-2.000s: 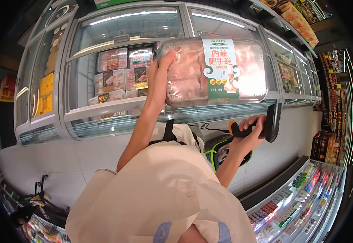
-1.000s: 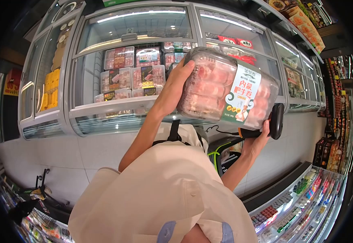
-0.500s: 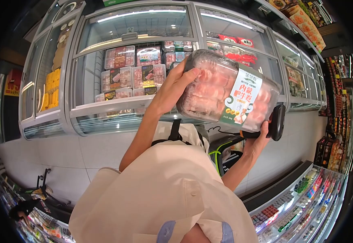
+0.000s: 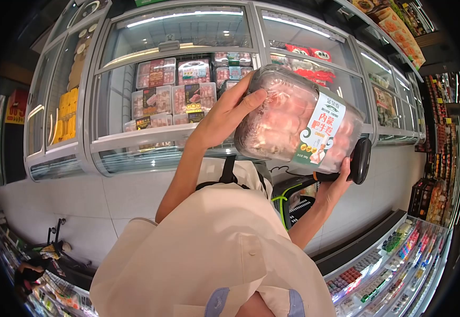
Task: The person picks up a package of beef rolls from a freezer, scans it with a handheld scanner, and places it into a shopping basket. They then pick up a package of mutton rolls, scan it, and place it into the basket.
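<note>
A clear plastic pack of rolled meat slices [image 4: 285, 119], with a white and green label across it, is held up tilted in front of the freezer. My left hand [image 4: 227, 113] grips its left end, thumb on the top face. At the lower right corner, my right hand [image 4: 339, 182] supports the pack with its fingers; part of that hand is hidden. A black rounded object [image 4: 363, 161] sits beside my right hand; what it is cannot be made out. Similar meat packs [image 4: 194, 99] are stacked inside the freezer behind the glass.
The glass-doored freezer [image 4: 95, 105] runs across the top. Yellow packs [image 4: 67, 113] are in its left section, red bags [image 4: 311, 53] right of centre. A cart [image 4: 293, 201] stands under my right arm. Shelves [image 4: 383, 264] line the lower right. A person [image 4: 28, 274] is at the lower left.
The pack has shifted slightly right and tilted a little more, with my left hand moving along. At the lower left, the other person has moved slightly.
</note>
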The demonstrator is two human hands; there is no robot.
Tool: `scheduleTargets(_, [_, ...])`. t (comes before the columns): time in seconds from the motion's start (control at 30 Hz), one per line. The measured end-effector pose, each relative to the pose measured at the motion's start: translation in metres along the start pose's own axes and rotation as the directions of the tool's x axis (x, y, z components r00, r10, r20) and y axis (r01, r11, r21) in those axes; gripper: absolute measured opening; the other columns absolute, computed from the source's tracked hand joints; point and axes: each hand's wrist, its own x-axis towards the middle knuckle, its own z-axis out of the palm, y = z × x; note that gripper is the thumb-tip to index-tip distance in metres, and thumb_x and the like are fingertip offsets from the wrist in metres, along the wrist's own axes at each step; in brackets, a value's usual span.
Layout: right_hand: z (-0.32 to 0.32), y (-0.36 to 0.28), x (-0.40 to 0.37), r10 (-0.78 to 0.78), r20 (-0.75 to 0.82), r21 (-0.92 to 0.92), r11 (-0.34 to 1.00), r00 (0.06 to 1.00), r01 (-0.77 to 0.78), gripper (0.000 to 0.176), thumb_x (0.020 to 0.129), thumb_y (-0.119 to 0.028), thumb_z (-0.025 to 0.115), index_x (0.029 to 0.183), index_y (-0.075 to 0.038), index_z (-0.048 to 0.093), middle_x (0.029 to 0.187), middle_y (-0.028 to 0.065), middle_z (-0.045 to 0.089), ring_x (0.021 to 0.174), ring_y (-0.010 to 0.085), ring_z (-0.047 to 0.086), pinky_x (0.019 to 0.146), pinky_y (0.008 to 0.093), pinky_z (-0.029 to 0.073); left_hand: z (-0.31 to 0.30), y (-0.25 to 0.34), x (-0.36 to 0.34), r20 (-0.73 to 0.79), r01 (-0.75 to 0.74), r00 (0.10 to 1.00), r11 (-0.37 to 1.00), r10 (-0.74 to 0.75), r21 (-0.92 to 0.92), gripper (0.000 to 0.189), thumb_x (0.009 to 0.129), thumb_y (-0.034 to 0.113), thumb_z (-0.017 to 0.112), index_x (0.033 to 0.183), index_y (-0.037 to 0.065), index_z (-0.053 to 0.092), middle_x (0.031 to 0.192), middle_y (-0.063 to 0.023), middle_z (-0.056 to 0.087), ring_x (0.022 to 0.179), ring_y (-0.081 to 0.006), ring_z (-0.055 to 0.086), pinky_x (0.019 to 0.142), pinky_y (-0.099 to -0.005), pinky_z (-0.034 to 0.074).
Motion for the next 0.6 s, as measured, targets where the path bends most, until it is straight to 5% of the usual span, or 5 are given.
scheduleTargets(0.07, [0.003, 0.002, 0.001, -0.022, 0.001, 0.008, 1.0, 1.0, 0.022, 0.051, 0.087, -0.021, 0.069, 0.13, -0.001, 0.049, 0.123, 0.0082, 0.054, 0.114, 0.0206, 0.055, 0.097, 0.0383, 0.047, -0.002, -0.013, 0.001, -0.083, 0.086, 0.993, 0.992, -0.079, 0.09, 0.064, 0.102, 0.047, 0.041, 0.147, 0.002, 0.034, 0.126, -0.0107, 0.057, 0.112, -0.0183, 0.052, 0.099, -0.031, 0.04])
scheduleTargets(0.17, [0.004, 0.006, 0.003, -0.005, -0.027, 0.056, 0.998, 1.0, 0.006, 0.052, 0.087, -0.023, 0.069, 0.13, -0.002, 0.05, 0.125, 0.009, 0.054, 0.115, 0.0215, 0.055, 0.098, 0.0389, 0.047, -0.004, 0.004, -0.001, 0.066, 0.176, 0.984, 0.97, -0.168, -0.167, 0.067, 0.102, 0.054, 0.034, 0.15, 0.008, 0.034, 0.123, -0.0097, 0.058, 0.107, -0.0161, 0.055, 0.092, -0.0311, 0.044])
scheduleTargets(0.37, [0.005, 0.011, 0.003, 0.158, 0.004, 0.308, 0.939, 0.987, -0.152, 0.053, 0.091, -0.033, 0.064, 0.133, -0.006, 0.049, 0.131, 0.0081, 0.056, 0.118, 0.0227, 0.056, 0.098, 0.0408, 0.049, -0.002, 0.008, 0.004, 0.129, 0.023, 0.992, 0.967, 0.01, -0.254, 0.063, 0.102, 0.052, 0.033, 0.149, 0.011, 0.037, 0.122, -0.0089, 0.058, 0.101, -0.0173, 0.058, 0.083, -0.0299, 0.048])
scheduleTargets(0.6, [0.011, 0.008, 0.003, 0.278, 0.054, 0.43, 0.86, 0.959, -0.274, 0.059, 0.091, -0.037, 0.062, 0.137, -0.005, 0.045, 0.135, 0.0097, 0.054, 0.119, 0.0251, 0.056, 0.098, 0.0429, 0.051, 0.004, 0.011, 0.008, 0.128, -0.174, 0.973, 0.975, 0.192, -0.138, 0.042, 0.103, 0.026, 0.047, 0.143, 0.014, 0.048, 0.127, -0.0066, 0.059, 0.099, -0.0159, 0.06, 0.077, -0.0265, 0.05])
